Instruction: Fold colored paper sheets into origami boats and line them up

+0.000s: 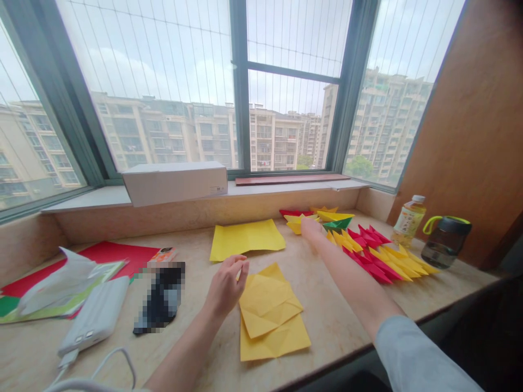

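My right hand [312, 227] reaches to the back of the stone counter. Its fingers are closed on a yellow folded paper boat [293, 224], partly hidden by the hand. Around it lie more folded boats: a green one [338, 224], a dark red one [295, 213], and rows of yellow [402, 262] and red [370, 235] ones. My left hand [229, 282] hovers with loosely bent fingers, apart and holding nothing visible. It is beside several creased yellow sheets [272, 305], which overlap one another. Behind it rests a wider yellow paper [247, 239] with a fold across it.
A white power bank [96, 316] with a cable lies at left, near a blurred dark object [161, 299]. Red paper [122, 256] lies under a plastic wrapper [61, 283]. A drink bottle [408, 220] and dark cup [446, 242] stand right; a white box [175, 184] sits on the sill.
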`<state>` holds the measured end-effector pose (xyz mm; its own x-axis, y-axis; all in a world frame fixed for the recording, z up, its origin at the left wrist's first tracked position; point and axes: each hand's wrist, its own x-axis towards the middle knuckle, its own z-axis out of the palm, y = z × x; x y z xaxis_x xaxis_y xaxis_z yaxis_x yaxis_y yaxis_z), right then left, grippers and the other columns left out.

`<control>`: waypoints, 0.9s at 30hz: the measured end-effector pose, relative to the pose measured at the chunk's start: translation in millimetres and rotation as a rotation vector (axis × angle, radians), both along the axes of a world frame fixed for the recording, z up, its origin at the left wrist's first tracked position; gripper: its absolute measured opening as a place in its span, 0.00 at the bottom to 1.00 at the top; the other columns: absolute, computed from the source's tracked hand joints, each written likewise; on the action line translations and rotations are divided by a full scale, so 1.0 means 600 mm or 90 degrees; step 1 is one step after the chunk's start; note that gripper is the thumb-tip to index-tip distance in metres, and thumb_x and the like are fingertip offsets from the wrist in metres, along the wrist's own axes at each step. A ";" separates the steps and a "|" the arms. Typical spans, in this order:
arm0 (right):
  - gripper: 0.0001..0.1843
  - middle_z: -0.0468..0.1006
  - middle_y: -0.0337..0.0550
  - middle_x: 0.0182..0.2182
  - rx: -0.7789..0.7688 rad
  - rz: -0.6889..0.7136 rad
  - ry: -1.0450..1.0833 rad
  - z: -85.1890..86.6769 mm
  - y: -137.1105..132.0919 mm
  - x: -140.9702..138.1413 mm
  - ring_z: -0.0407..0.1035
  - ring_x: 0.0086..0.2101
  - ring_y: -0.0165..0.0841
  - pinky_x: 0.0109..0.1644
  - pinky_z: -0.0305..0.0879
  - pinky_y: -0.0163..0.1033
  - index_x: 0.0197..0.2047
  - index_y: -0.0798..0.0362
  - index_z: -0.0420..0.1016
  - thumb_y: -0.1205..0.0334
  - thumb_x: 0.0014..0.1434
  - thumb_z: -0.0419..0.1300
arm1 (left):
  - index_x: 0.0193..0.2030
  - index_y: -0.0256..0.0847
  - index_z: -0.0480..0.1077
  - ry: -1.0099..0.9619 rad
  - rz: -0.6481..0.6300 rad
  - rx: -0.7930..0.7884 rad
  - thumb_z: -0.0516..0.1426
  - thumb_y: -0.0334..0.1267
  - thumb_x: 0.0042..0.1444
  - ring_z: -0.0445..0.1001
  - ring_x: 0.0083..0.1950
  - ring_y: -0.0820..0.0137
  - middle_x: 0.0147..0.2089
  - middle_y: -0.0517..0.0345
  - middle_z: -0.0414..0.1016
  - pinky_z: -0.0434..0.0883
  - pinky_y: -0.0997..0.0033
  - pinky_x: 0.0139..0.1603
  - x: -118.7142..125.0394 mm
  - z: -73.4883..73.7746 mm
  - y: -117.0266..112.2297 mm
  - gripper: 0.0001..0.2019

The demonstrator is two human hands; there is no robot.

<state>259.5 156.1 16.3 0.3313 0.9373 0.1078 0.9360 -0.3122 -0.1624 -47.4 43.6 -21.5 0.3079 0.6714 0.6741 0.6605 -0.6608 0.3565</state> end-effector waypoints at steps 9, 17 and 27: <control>0.13 0.80 0.51 0.47 0.068 0.271 0.030 -0.041 -0.070 -0.098 0.73 0.51 0.40 0.56 0.65 0.42 0.50 0.53 0.79 0.62 0.69 0.54 | 0.33 0.40 0.74 0.008 0.009 -0.023 0.48 0.40 0.67 0.77 0.47 0.61 0.43 0.48 0.79 0.74 0.60 0.50 -0.002 -0.004 0.002 0.17; 0.16 0.80 0.54 0.50 0.138 0.380 0.122 -0.071 -0.113 -0.113 0.72 0.52 0.41 0.57 0.63 0.40 0.52 0.56 0.79 0.63 0.64 0.57 | 0.34 0.39 0.74 0.016 0.020 -0.053 0.48 0.40 0.68 0.77 0.46 0.61 0.41 0.48 0.79 0.73 0.61 0.49 -0.006 -0.008 0.007 0.17; 0.19 0.84 0.47 0.38 0.070 0.439 0.274 -0.077 -0.157 -0.067 0.76 0.36 0.38 0.39 0.67 0.38 0.50 0.54 0.81 0.55 0.57 0.65 | 0.38 0.38 0.75 0.017 0.025 -0.124 0.51 0.39 0.64 0.78 0.45 0.59 0.41 0.47 0.81 0.72 0.61 0.50 -0.006 -0.018 0.009 0.13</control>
